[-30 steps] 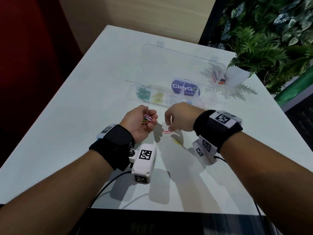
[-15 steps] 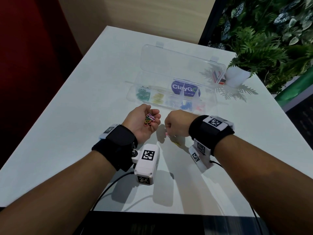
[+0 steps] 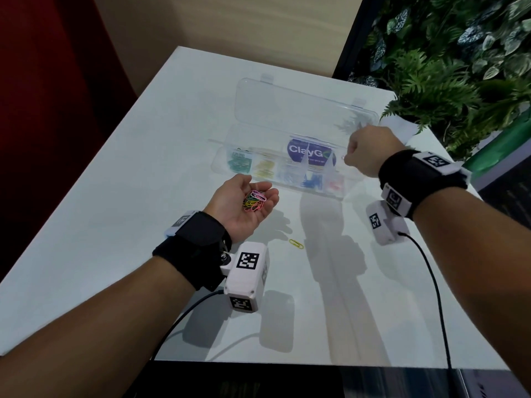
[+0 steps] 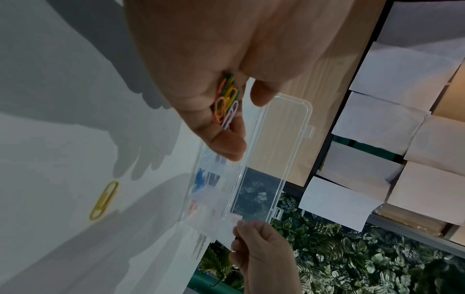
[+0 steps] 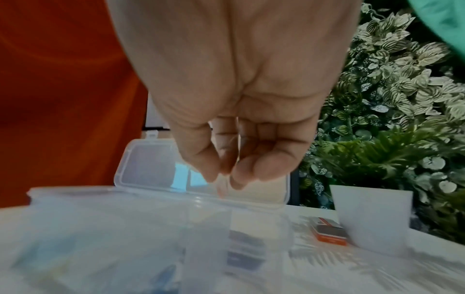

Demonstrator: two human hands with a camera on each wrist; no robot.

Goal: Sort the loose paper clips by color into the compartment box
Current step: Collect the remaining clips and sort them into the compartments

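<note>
My left hand [image 3: 263,188] lies palm up and cupped in front of the box, with a bunch of mixed-colour paper clips [image 3: 254,201] resting in it; its thumb stands apart from them in the left wrist view. The clear compartment box [image 3: 221,165] has its lid [image 3: 301,110] folded back. Its cells hold green, yellow, pale, blue and pink clips from left to right. My right hand [image 3: 346,157] hovers over the box's right end, thumb and fingertip pinching a small pink clip [image 3: 343,157]. One yellow clip [image 3: 296,243] lies loose on the table.
A white plant pot [image 5: 372,218] and a small orange packet [image 5: 329,231] stand just right of the box. Fern leaves [image 3: 445,90] overhang the table's far right corner. Camera cables trail from both wrists toward the table's near edge [image 3: 258,361].
My right hand picked the pink clip off the table and carried it up and right to the box's right end. My left hand opened wider and shifted slightly left.
</note>
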